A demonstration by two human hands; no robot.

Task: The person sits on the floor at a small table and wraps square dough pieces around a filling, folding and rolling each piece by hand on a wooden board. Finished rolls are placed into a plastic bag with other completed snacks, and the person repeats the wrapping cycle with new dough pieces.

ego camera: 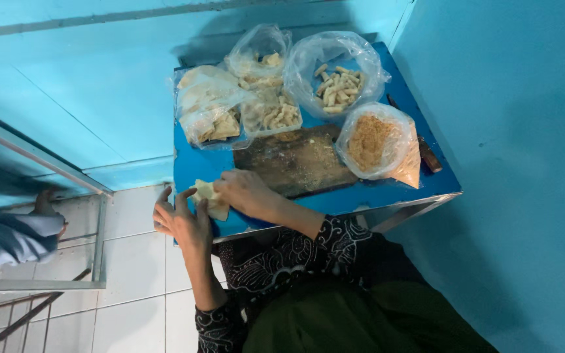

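Nearest the lens was the person's own lap, dark green cloth under black patterned sleeves [295, 255], and from there both arms ran up to the worktop's [387, 193] near edge. Left hand [181, 219], fingers [165, 196] spread wide and uncurled, palm cupped just under the pale folded wrapper [209, 198], touching its lower edge. Right hand [246, 191], fingers curled down and pressing on top of that same wrapper, pinning it between the two hands! The wrapper sat at the worktop's near left corner, partly over the edge.

Just beyond the right hand lay a dark, worn wooden cutting board [299, 160], flat on the blue worktop. To the board's right, touching its end, stood an open clear bag of brown crumbs [377, 144]. Behind that bag a brown handle [428, 155] poked out; what tool it belonged to could not be told. Past the board's far edge came a clear tub of pale pieces [273, 114], a bag of flat pale sheets [207, 104] to its left, a bag of finger-shaped pieces [340, 85] to its right, and one more bag [259, 55] at the very back.

Left of the worktop, white floor tiles [132, 261] and a metal frame [67, 176]; another person's hand and sleeve [27, 225] rested well apart from the board.
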